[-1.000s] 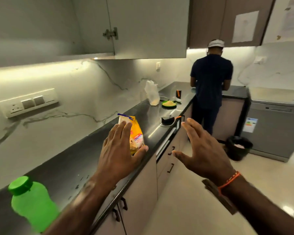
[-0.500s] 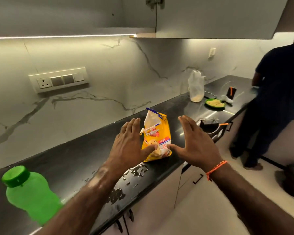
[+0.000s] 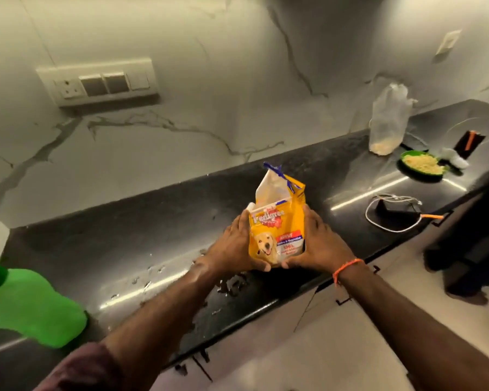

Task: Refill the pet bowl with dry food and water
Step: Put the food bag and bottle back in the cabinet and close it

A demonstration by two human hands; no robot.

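A yellow dog food bag with a dog's picture stands upright on the black counter, its torn top open. My left hand grips the bag's left side and my right hand grips its right side, thumbs meeting under the front. A green water bottle stands at the counter's near left edge, blurred. Far right on the counter sits a green bowl holding pale food.
Water spots lie on the counter just left of my hands. A black item with a white cable sits to the right. A clear plastic bag leans against the marble wall. A person's dark clothing shows at the right edge.
Both hands have closed in from either side and taken hold of the bag. My view has tilted down and turned toward the counter.
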